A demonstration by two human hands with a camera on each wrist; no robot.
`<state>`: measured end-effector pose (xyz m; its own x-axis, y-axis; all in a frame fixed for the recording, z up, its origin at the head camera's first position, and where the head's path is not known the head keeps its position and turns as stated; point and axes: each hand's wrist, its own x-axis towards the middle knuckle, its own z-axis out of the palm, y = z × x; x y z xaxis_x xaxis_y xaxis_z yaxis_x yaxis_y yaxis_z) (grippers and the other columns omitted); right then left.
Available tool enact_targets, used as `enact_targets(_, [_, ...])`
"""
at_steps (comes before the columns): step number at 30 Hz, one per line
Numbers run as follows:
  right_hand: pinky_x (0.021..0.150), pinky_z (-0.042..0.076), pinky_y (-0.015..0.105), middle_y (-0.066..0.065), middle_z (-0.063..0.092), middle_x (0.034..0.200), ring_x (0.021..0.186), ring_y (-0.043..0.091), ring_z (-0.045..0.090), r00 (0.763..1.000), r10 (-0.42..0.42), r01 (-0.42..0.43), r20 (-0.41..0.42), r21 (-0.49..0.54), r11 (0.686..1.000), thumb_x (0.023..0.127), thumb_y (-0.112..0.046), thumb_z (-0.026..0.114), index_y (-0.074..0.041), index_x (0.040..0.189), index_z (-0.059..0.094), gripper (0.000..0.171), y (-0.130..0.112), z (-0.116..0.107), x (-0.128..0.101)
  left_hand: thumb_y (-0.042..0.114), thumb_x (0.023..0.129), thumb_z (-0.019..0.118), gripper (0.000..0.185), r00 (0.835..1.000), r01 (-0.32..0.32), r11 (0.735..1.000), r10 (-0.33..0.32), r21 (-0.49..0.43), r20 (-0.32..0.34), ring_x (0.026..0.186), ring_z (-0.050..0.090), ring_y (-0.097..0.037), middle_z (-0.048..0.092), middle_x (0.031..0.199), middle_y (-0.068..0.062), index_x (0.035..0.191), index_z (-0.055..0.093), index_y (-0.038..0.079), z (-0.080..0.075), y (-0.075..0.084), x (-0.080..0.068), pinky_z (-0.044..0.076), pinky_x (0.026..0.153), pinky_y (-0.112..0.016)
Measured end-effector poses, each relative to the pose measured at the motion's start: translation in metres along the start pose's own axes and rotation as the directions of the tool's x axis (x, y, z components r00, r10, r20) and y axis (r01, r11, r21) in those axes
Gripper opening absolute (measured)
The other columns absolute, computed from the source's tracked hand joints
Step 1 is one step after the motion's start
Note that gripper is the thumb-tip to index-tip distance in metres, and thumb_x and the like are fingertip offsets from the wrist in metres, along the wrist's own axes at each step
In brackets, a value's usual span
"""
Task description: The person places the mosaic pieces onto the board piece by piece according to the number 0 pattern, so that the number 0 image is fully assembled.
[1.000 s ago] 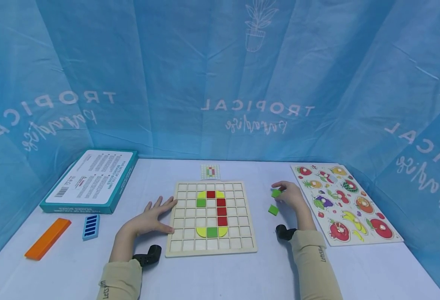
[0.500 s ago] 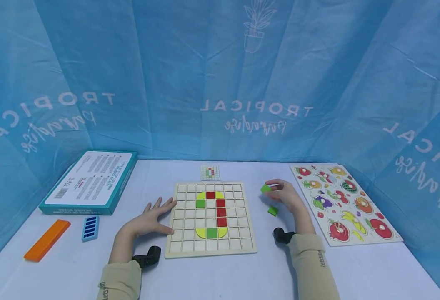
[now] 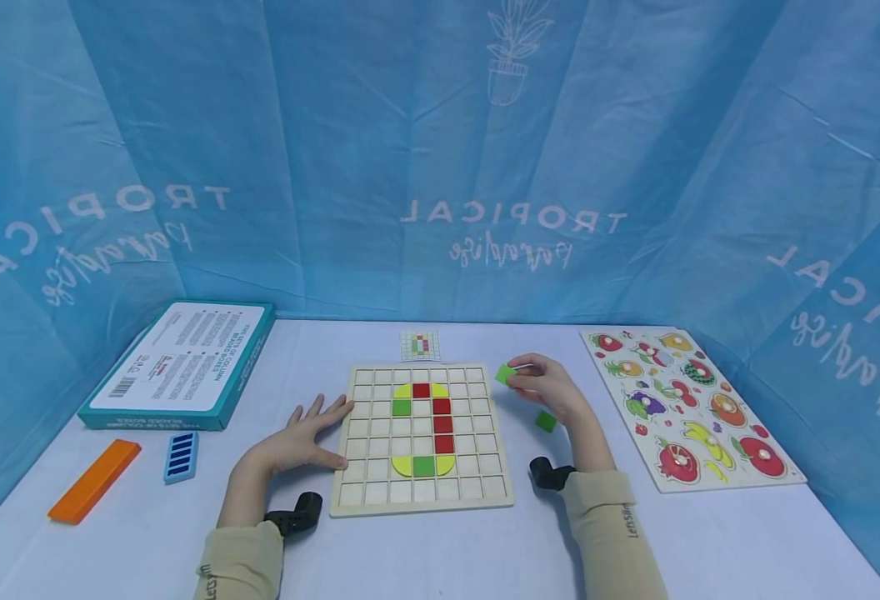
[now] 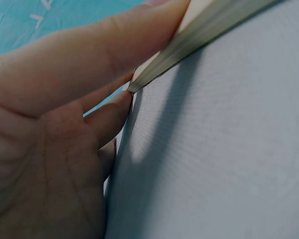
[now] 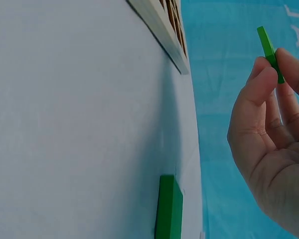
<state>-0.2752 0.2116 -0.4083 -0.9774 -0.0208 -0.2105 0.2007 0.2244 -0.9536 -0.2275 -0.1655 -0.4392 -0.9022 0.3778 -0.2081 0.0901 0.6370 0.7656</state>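
A wooden grid board [image 3: 377, 493] lies on the table, with red and green square tiles and yellow rounded corner tiles in its cells. At its left edge my left hand [image 3: 297, 440] rests with fingers spread, the thumb and a fingertip touching the rim. My right hand [image 3: 552, 390] is raised just off the board's upper right corner. Between thumb and fingers it pinches a green square tile [image 3: 506, 375], seen edge-on in the right wrist view [image 5: 267, 46]. Another green square tile [image 3: 546, 422] lies on the table below that hand.
Behind the board lies a small pattern card [image 3: 420, 345]. A fruit puzzle board [image 3: 680, 467] is on the right. To the left are a teal box [image 3: 185, 358], an orange bar [image 3: 95, 482] and a blue slotted piece [image 3: 181, 457].
My right hand has lifted a green tile and carried it left, towards the board. The other green tile stays on the table. My left hand has not moved.
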Motion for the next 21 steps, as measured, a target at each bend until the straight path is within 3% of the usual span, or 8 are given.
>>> enact_targets(8, [0.077, 0.055, 0.027, 0.009, 0.060, 0.097, 0.081, 0.015, 0.062, 0.998, -0.043, 0.044, 0.041, -0.010, 0.999, 0.086, -0.009, 0.063, 0.000, 0.112, 0.057, 0.029, -0.004, 0.015, 0.000, 0.033, 0.060, 0.080, 0.103, 1.000, 0.005, 1.000, -0.005, -0.004, -0.004, 0.139, -0.011, -0.040, 0.012, 0.153, -0.016, 0.145, 0.028, 0.007, 0.000, 0.001, 0.000, -0.012, 0.109, -0.059])
enact_targets(16, [0.078, 0.055, 0.028, 0.012, 0.060, 0.101, 0.086, 0.020, 0.061, 1.000, -0.015, 0.016, 0.028, -0.053, 0.998, 0.085, -0.010, 0.065, -0.004, 0.110, 0.059, 0.026, -0.009, 0.031, -0.001, 0.033, 0.060, 0.080, 0.102, 1.000, 0.004, 1.000, -0.004, 0.000, 0.001, 0.139, -0.011, -0.040, 0.012, 0.153, -0.016, 0.145, 0.028, 0.007, 0.000, 0.000, 0.000, -0.012, 0.109, -0.058])
enact_targets(21, [0.081, 0.055, 0.032, 0.013, 0.059, 0.100, 0.086, 0.021, 0.062, 0.998, -0.038, 0.040, 0.052, -0.041, 0.998, 0.084, -0.006, 0.064, -0.003, 0.108, 0.060, 0.025, -0.011, 0.038, 0.000, 0.033, 0.060, 0.080, 0.102, 1.000, 0.004, 1.000, -0.004, -0.002, 0.002, 0.138, -0.012, -0.040, 0.012, 0.153, -0.015, 0.145, 0.028, 0.007, -0.001, 0.001, 0.000, -0.013, 0.109, -0.058])
